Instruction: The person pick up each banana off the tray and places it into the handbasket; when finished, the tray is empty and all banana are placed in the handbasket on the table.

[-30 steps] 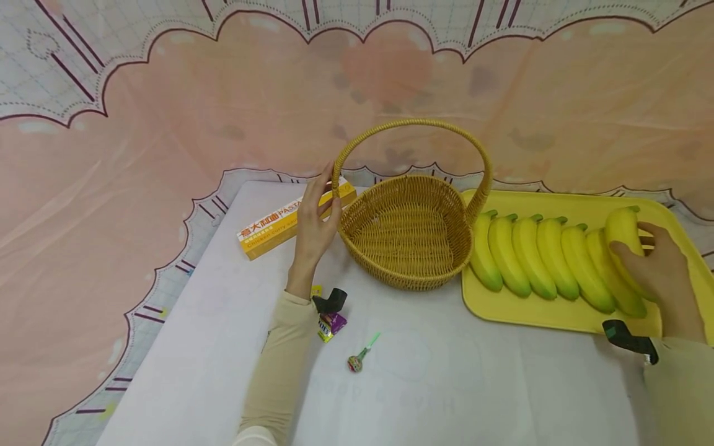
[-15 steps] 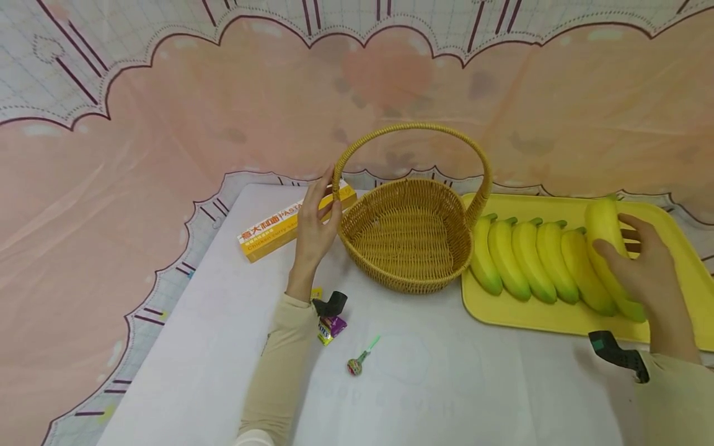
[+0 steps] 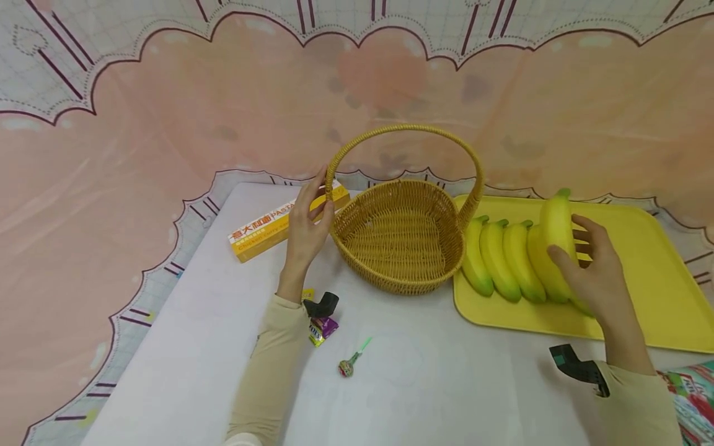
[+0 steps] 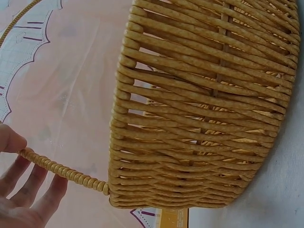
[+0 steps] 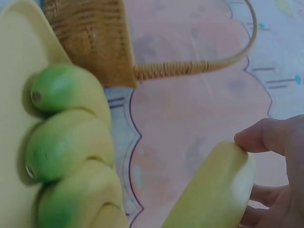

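The big woven basket (image 3: 403,238) sits on the table beside the yellow tray (image 3: 641,272). It looks light and stiff. The left hand (image 3: 305,226) pinches its handle low down, a good place to hold. The right hand (image 3: 594,275) wraps 1 banana (image 3: 555,238) around its middle, lifted above the tray. It looks smooth, maybe slippery.

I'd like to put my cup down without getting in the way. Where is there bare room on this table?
The right half of the yellow tray, beyond the bananas, is bare. So is the white table between the lollipop and the right hand. It is crowded around the basket, left hand and pasta box.
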The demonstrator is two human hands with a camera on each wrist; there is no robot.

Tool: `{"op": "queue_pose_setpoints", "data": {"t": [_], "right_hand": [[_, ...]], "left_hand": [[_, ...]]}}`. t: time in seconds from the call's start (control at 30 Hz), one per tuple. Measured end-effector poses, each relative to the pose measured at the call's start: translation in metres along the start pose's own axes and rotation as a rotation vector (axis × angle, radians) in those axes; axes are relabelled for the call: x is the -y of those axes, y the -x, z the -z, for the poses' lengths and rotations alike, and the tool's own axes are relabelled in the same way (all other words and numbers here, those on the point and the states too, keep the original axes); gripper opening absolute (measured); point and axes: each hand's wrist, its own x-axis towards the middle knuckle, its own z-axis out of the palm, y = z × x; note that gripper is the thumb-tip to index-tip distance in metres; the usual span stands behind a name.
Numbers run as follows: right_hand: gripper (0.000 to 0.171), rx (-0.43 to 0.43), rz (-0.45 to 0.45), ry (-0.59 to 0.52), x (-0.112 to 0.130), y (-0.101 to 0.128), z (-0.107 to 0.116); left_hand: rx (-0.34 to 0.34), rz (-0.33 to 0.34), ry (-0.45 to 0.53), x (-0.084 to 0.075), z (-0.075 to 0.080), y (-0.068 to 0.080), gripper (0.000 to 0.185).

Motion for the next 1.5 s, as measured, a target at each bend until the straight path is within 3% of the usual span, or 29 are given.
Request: {"op": "queue_pose_setpoints", "data": {"t": [0.2, 0.7, 1.03, 1.27, 1.5], "right_hand": [[0.068, -0.020, 0.097, -0.050, 0.016, 0.005, -0.009], [0.080, 0.010, 0.444, -0.168, 0.060, 0.013, -0.020], [0.074, 0.155, 0.496, -0.154, 0.088, 0.010, -0.045], [0.064, 0.236, 0.507, -0.085, 0.098, -0.001, -0.072], [0.056, 0.339, 0.456, -0.035, 0.110, -0.015, -0.105]], "left_hand": [[0.000, -0.007, 0.013, 0.000, 0.000, 0.000, 0.054], [0.004, 0.001, 0.011, 0.000, -0.001, 0.001, 0.052], [-0.004, -0.002, -0.006, 0.000, 0.000, 0.004, 0.053], [-0.008, -0.003, -0.004, -0.002, 0.000, 0.004, 0.051], [-0.002, 0.011, -0.014, -0.003, 0.002, 0.003, 0.052]]}}
